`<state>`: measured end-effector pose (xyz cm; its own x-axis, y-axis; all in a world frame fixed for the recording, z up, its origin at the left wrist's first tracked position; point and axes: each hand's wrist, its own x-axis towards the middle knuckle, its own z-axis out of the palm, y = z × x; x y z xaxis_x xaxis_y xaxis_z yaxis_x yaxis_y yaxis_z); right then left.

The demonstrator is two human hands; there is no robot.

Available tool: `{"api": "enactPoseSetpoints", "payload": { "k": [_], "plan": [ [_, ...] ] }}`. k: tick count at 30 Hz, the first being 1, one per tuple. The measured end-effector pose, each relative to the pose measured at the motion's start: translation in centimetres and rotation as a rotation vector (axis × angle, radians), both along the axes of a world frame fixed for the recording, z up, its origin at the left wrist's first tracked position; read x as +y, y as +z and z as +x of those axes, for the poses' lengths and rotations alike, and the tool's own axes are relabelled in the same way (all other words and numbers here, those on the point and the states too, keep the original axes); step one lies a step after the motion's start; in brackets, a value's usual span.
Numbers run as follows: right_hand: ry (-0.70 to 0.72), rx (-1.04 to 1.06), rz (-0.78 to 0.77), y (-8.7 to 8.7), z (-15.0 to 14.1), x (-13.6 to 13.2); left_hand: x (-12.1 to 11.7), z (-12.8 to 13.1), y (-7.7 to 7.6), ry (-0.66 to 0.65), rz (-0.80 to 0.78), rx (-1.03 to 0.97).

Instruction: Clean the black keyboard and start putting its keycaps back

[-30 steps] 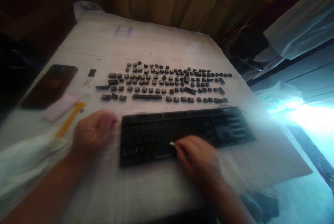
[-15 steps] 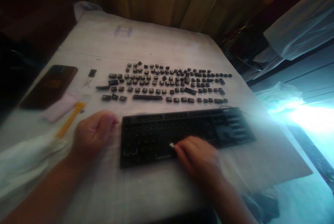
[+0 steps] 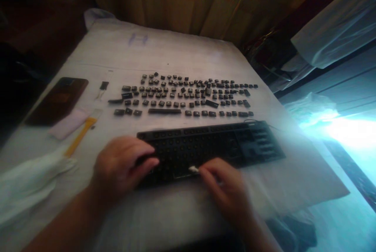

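Note:
A black keyboard (image 3: pixel 249 148), with most of its keycaps off, lies flat on the white-covered table. Over its left end is my left hand (image 3: pixel 120 166), slightly blurred. Its fingers are curled, with a gap between thumb and forefinger, and nothing shows in them. My right hand (image 3: pixel 225 183) is closed at the keyboard's near edge, pinching a small white wisp (image 3: pixel 193 169) that looks like cotton or twisted tissue. Whether the wisp touches the keyboard I cannot tell. Behind the keyboard, loose black keycaps (image 3: pixel 212 103) lie in rough rows, among them a long space bar (image 3: pixel 165 111).
At the left lie a dark phone (image 3: pixel 58 99), a pale pink piece (image 3: pixel 69 124), a yellow-handled tool (image 3: pixel 80 136) and a crumpled white cloth (image 3: pixel 32 183). A small dark clip-like item (image 3: pixel 104 85) lies behind them. A curtain (image 3: pixel 176 1) hangs beyond the table.
My left hand has moved right, from beside the keyboard to over its left end, and its thumb and forefinger have parted. My right hand still pinches the white wisp, slightly lower in view.

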<state>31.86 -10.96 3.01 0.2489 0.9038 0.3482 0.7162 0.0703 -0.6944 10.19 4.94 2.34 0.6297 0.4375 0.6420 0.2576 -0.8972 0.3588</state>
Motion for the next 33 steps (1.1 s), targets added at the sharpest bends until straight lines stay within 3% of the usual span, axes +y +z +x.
{"api": "enactPoseSetpoints", "payload": {
  "k": [4,8,18,24,33],
  "plan": [
    [0.031,0.088,-0.001,0.3,-1.4,0.2,-2.6,1.6,0.3,-0.172,-0.09,0.043],
    [0.062,0.165,0.013,0.5,-2.5,0.5,-3.5,2.2,-0.2,-0.249,-0.157,0.048],
    [0.047,0.181,0.017,1.0,-2.8,0.8,-3.3,2.1,0.0,-0.266,-0.246,0.037],
    [-0.019,0.176,0.115,1.0,-2.8,0.5,-3.1,2.1,0.0,-0.257,-0.244,0.034],
    [0.064,0.135,0.046,1.2,-3.0,0.6,-3.0,2.2,0.1,-0.284,-0.26,0.029]
  ]
}}
